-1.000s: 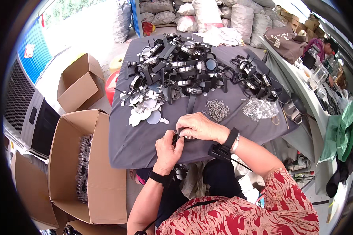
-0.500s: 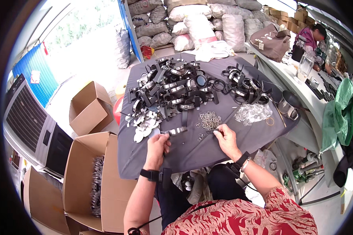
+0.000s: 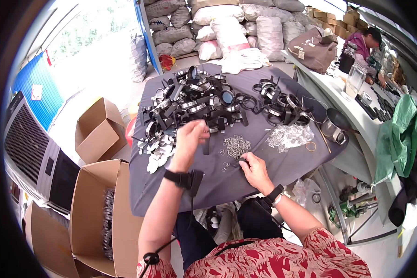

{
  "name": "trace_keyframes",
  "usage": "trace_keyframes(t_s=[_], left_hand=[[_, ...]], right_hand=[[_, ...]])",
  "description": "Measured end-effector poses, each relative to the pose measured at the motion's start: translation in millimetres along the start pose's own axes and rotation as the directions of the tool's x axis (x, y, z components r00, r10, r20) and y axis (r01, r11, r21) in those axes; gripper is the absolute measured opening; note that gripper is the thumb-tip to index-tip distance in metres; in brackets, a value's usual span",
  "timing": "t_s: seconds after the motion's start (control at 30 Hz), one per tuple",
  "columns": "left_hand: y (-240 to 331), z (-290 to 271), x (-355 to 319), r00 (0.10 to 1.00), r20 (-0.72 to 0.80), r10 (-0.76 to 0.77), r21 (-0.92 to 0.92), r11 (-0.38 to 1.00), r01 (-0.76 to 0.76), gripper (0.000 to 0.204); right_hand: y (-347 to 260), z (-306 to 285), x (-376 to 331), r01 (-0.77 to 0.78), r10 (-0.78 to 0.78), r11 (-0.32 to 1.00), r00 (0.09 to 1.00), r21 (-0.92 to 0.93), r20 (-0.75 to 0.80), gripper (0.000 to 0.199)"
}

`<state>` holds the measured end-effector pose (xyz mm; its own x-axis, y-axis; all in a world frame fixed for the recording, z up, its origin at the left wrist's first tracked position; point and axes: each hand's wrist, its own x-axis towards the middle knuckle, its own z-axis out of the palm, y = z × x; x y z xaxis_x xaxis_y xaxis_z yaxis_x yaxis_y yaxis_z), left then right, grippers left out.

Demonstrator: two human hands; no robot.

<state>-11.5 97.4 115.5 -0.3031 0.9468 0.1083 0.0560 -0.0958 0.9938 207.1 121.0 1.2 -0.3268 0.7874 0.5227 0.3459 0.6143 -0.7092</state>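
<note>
My left hand [image 3: 191, 140] reaches over the near edge of a large pile of black and silver ring-shaped pieces with straps [image 3: 197, 99]. Its fingers are smeared by motion, so what they hold cannot be made out. My right hand [image 3: 256, 170] is closed in a pinch, with a small dark thing partly showing at the fingertips. Just beyond it lies a heap of small metal clips [image 3: 236, 146]. Flat silvery discs [image 3: 158, 153] are spread left of my left hand. A smaller group of black rings [image 3: 282, 104] sits farther right.
A grey cloth [image 3: 190, 187] covers the table. At the right are a clear bag of small parts [image 3: 289, 138] and a metal mug [image 3: 332, 127]. Cardboard boxes [image 3: 95, 208] stand left. A co-worker [image 3: 363, 46] sits at the white side table [image 3: 326, 85]. Stacked sacks [image 3: 268, 37] stand behind.
My left hand has moved forward to the pile; the black and silver piece it held no longer shows in it. My right hand stays pinched near the clips. The whole view has shifted slightly.
</note>
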Motion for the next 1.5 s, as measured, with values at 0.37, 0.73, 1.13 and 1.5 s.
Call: trace_keyframes(t_s=[0.37, 0.73, 1.13, 1.5], left_hand=[[-113.0, -2.6, -116.8, 0.925, -0.196, 0.324, 0.442, 0.872, -0.212, 0.018], [-93.1, 6.4, -119.9, 0.898, -0.184, 0.399, 0.64, 0.742, -0.199, 0.011], [-91.5, 5.8, -123.9, 0.894, -0.177, 0.411, 0.627, 0.747, -0.22, 0.008], [-95.1, -10.0, -114.6, 0.968, -0.207, 0.144, -0.057, 0.986, -0.159, 0.055]], right_hand=[[-6.0, -7.7, 1.8, 0.001, -0.003, 0.992, 1.0, -0.128, -0.018, 0.02], [63.4, -31.8, 145.8, 0.251, -0.187, 0.685, 0.968, -0.684, 0.168, 0.012], [60.9, -31.5, 176.4, 0.225, -0.126, 0.341, 0.973, -0.913, 0.193, 0.008], [-69.7, 13.6, 33.7, -0.525, 0.193, 0.76, 0.745, 0.382, 0.639, 0.014]])
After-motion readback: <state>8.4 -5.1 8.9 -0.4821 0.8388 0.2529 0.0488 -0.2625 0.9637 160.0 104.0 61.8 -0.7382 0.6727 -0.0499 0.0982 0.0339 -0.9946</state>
